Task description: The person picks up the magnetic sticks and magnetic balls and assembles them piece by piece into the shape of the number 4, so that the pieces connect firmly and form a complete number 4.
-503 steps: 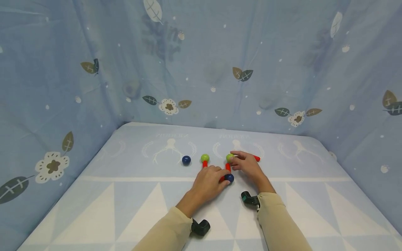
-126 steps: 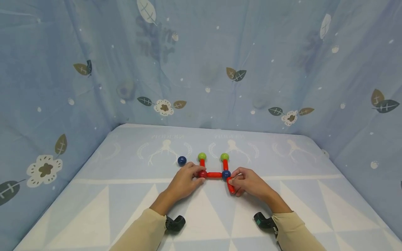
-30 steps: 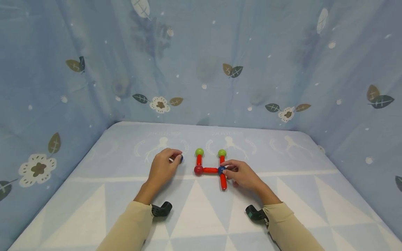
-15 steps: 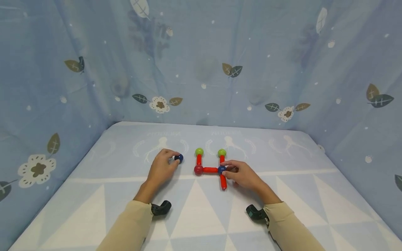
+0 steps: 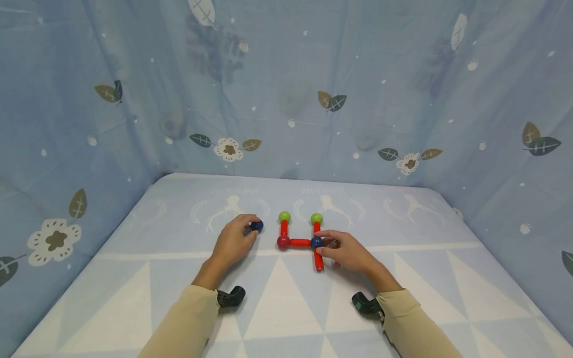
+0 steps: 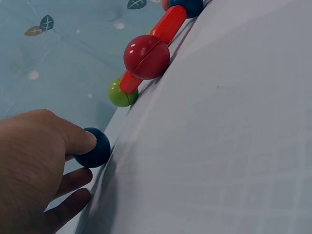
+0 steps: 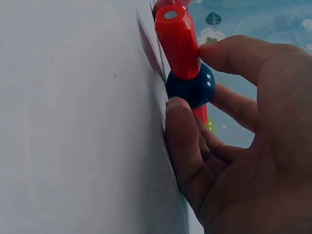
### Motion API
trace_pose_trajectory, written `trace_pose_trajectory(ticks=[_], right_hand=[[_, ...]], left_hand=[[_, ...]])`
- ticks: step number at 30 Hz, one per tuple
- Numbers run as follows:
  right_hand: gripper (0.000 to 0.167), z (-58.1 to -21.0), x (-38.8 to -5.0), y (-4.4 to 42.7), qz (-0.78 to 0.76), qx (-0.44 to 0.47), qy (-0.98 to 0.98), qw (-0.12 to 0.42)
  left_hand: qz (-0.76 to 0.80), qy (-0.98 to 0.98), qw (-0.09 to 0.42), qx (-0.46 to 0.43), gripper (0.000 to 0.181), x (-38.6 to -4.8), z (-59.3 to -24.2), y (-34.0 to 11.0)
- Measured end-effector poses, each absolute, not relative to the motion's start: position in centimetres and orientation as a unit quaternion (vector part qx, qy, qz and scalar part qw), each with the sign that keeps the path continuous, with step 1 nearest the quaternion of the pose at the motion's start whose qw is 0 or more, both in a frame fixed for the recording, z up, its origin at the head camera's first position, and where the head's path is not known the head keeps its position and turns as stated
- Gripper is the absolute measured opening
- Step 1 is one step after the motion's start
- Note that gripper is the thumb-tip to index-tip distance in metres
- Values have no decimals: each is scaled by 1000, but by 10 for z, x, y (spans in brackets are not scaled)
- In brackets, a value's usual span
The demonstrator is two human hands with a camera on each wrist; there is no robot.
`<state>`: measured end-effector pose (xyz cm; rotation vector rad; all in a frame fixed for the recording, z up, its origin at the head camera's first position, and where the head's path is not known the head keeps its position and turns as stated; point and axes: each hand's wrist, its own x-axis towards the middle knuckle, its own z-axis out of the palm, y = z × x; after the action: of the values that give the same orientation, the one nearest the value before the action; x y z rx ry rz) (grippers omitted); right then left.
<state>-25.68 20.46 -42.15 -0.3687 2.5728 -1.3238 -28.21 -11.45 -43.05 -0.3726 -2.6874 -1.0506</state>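
Observation:
My left hand (image 5: pixel 234 239) pinches a loose dark blue ball (image 6: pixel 95 148) between thumb and finger, low at the tabletop. My right hand (image 5: pixel 343 251) holds the joint blue ball (image 7: pixel 191 87) with thumb and fingers. From that ball, a red rod (image 5: pixel 319 260) with a metal disc on its end (image 7: pixel 170 15) points towards me. Another red rod (image 5: pixel 300 242) links it to a red ball (image 5: pixel 283 242) on the left. Behind each of these two balls, a red rod leads to a green ball, left (image 5: pixel 284 216) and right (image 5: pixel 317 218).
A patterned cloth (image 5: pixel 277 318) covers the table. Blue printed curtains (image 5: pixel 286 89) enclose its back and sides. Black wrist-camera mounts stick out by the left cuff (image 5: pixel 232 297) and the right cuff (image 5: pixel 364 303).
Since 4.2 seconds ago, my left hand has left the red ball for the loose blue ball. My right fingers have shifted from the front rod to the joint ball; that rod now points straighter forward.

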Motion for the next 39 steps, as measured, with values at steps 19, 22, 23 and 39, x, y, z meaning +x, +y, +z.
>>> trace_pose_trajectory(ticks=[19, 22, 23, 39], right_hand=[[41, -419, -255, 203, -438, -128, 885, 87], [42, -420, -256, 203, -443, -131, 882, 90], [41, -420, -255, 203, -444, -130, 882, 91], [34, -422, -255, 195, -437, -98, 892, 66]], left_hand=[[-354, -922, 98, -119, 35, -283, -431, -110], [-360, -921, 97, -116, 34, -282, -431, -110], [-362, -920, 96, -117, 34, -281, -432, -110], [-411, -883, 126, -190, 34, -264, -426, -96]])
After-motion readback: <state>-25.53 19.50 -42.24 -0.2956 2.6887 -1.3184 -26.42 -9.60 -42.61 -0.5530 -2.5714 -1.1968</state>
